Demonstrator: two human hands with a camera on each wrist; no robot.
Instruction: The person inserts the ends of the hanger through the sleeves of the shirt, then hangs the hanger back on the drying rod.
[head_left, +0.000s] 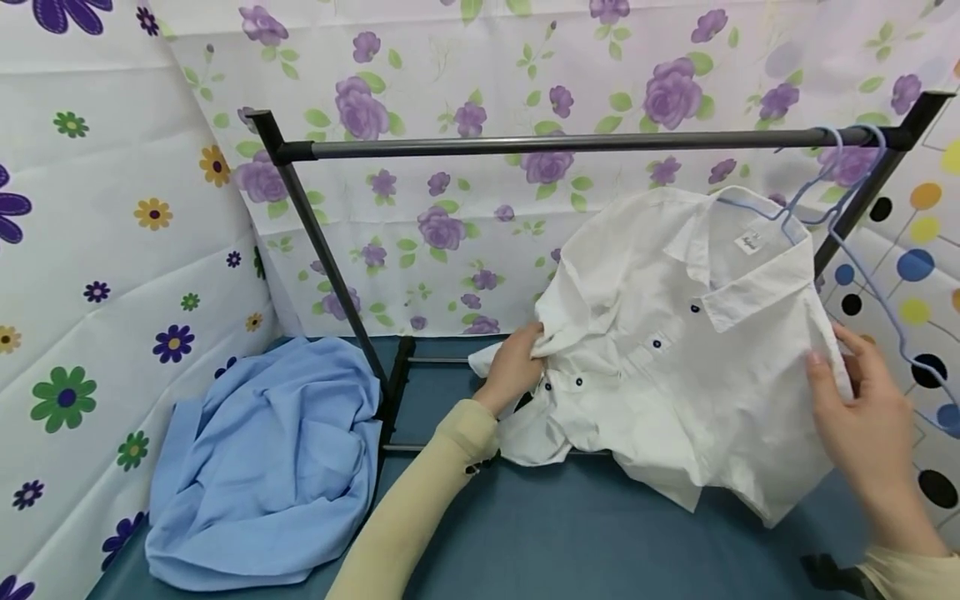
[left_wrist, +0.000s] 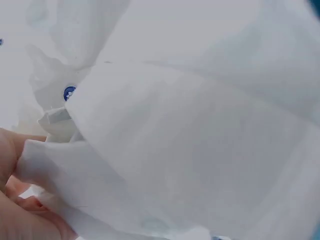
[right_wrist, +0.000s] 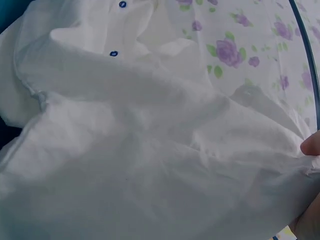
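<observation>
Left hand (head_left: 513,371) grips a bunch of cloth at the left side of the white shirt (head_left: 637,283); right hand (head_left: 866,417) pinches its right edge, thumb on the near face, fingers mostly behind the fabric. Shirt is at the right half of the rack, under the rail (head_left: 555,144), between the two hands and above the dark blue-green table (head_left: 555,533). Looks: plain white, thin woven cloth, pointed collar (head_left: 761,287) spread, pale label (head_left: 748,242) inside the neck, small dark-blue buttons (head_left: 657,343) along the front. Fairly smooth on the right, heavily creased and gathered near the left hand, lower edge ragged in folds. Front faces the near side. Orientation: collar points up and to the far right; button line slants from there down to the left, so the long axis runs diagonally, far right to near left, not plumb. Lower end is bunched, can't tell exactly where the hem finishes. Two blue wire hangers (head_left: 838,148) hook over the rail's right end; wire shows inside the neck, another length drops to the right, outside the shirt. Light-blue garment (head_left: 277,467) lies rumpled on the table, left of the rack.
</observation>
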